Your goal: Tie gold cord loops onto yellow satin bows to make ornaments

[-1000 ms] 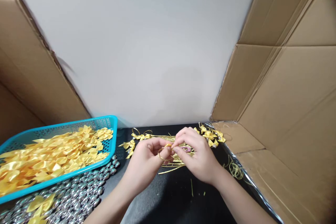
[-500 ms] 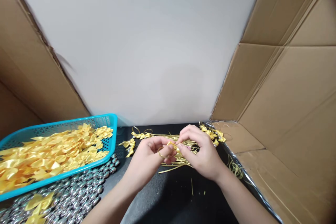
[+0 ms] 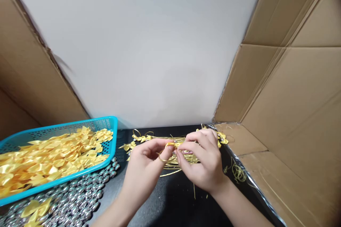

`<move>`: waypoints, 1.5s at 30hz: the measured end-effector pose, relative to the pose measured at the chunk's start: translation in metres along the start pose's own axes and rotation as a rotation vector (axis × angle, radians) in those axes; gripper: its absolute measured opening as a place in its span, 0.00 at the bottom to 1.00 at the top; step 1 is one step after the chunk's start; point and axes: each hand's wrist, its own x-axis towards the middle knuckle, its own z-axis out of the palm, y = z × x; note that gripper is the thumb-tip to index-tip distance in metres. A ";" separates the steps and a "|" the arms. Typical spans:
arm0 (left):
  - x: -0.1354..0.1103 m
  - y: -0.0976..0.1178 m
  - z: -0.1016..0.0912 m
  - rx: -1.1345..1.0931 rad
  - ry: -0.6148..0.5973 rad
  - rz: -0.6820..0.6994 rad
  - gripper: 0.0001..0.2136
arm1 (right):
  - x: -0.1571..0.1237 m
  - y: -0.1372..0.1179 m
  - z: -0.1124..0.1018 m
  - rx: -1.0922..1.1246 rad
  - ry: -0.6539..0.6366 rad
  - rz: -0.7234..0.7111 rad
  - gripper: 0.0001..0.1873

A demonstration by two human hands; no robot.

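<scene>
A small yellow ribbon bow (image 3: 171, 144) is pinched between my two hands over the middle of the black table. My left hand (image 3: 147, 163) grips its left side with thumb and fingertips, and a loop of gold cord (image 3: 162, 157) sticks out by that thumb. Closed from the other side, my right hand (image 3: 201, 159) has its thumb and fingertips at the bow's right end, where fingers cover part of it. Beneath the hands lies a bundle of gold cords (image 3: 170, 167).
A blue basket (image 3: 116, 138) full of yellow bows (image 3: 61, 156) stands at the left, with many silver beads (image 3: 87, 188) before it. Finished-looking bows with loops (image 3: 144, 137) lie behind. Tangled cord (image 3: 238, 172) sits at the right edge. Cardboard walls (image 3: 293, 88) flank the table.
My right hand has turned and its fingers have curled in closer around the bow's right end. The bow has tilted flatter; my left hand keeps its pinch.
</scene>
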 end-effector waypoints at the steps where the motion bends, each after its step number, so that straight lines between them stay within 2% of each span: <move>1: -0.001 0.000 0.000 0.014 0.026 0.012 0.08 | -0.001 -0.002 0.001 -0.026 0.038 0.006 0.05; 4: -0.004 0.000 0.002 0.063 0.098 0.057 0.07 | -0.002 -0.008 0.003 -0.078 0.099 0.040 0.04; 8: -0.008 -0.006 0.005 0.109 0.122 0.120 0.07 | -0.003 -0.013 0.004 -0.087 0.109 0.088 0.01; 12: -0.009 -0.013 0.007 0.193 0.162 0.198 0.07 | -0.003 -0.015 0.006 -0.087 0.115 0.164 0.04; 15: -0.009 -0.016 0.007 0.302 0.203 0.352 0.05 | -0.004 -0.017 0.007 -0.043 0.093 0.245 0.05; 19: -0.009 -0.024 0.006 0.399 0.269 0.623 0.05 | -0.005 -0.015 0.011 0.097 -0.008 0.414 0.07; 22: -0.009 -0.028 0.006 0.387 0.271 0.712 0.06 | -0.005 -0.012 0.012 0.168 -0.049 0.496 0.07; 25: -0.008 -0.026 0.006 0.339 0.275 0.654 0.06 | -0.003 -0.008 0.010 0.264 -0.092 0.534 0.07; 30: -0.004 -0.015 0.005 0.116 0.219 0.263 0.02 | 0.003 -0.002 0.004 0.404 -0.129 0.521 0.03; 34: -0.003 -0.008 0.006 -0.080 0.169 0.126 0.03 | 0.006 -0.003 -0.002 0.339 -0.061 0.431 0.05; 38: -0.007 -0.007 0.006 -0.033 0.185 0.151 0.04 | 0.006 -0.013 -0.006 0.222 -0.062 0.348 0.05; 42: -0.013 -0.010 0.005 0.153 0.216 0.311 0.04 | 0.006 -0.020 -0.008 0.159 -0.101 0.321 0.02; 45: -0.016 -0.011 0.004 0.250 0.210 0.408 0.04 | 0.006 -0.021 -0.008 0.117 -0.130 0.300 0.06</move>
